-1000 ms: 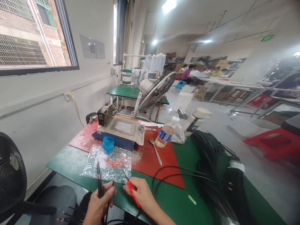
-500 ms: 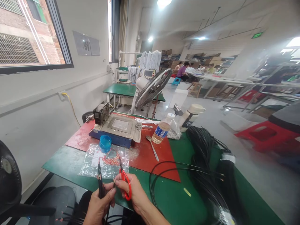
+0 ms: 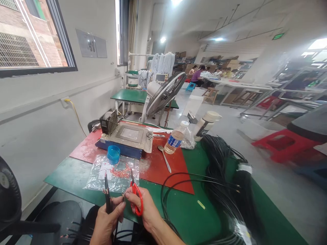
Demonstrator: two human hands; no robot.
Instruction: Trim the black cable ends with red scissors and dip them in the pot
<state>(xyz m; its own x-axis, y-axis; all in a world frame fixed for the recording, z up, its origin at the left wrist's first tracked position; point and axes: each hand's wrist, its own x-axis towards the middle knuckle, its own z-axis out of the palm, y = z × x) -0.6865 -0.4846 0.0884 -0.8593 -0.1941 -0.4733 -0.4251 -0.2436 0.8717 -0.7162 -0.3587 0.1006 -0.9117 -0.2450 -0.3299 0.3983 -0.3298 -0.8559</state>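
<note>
My left hand (image 3: 109,215) is closed around several black cables (image 3: 108,200), whose stripped ends point up with small coloured wires showing. Red-handled scissors (image 3: 138,200) sit in my right hand (image 3: 145,207), their narrow blades pointing up and away from me. The thumb and index finger of that hand also pinch at the tip of one cable that rises from my left fingers; the fine wires there are too small to make out. Just beyond my hands lies a clear plastic bag (image 3: 94,178) with red scraps (image 3: 122,170) scattered on it.
A blue cup (image 3: 113,154) stands by a metal-topped heating unit (image 3: 121,143) with a small fan. Right of it are a spoon (image 3: 165,160), a bottle (image 3: 175,137) and a thermos (image 3: 206,124). Coiled black cables (image 3: 219,170) cover the table's right side.
The view has shifted slightly. Both hands stay close together near the same cable tip, with the scissors still in my right hand; little else differs.
</note>
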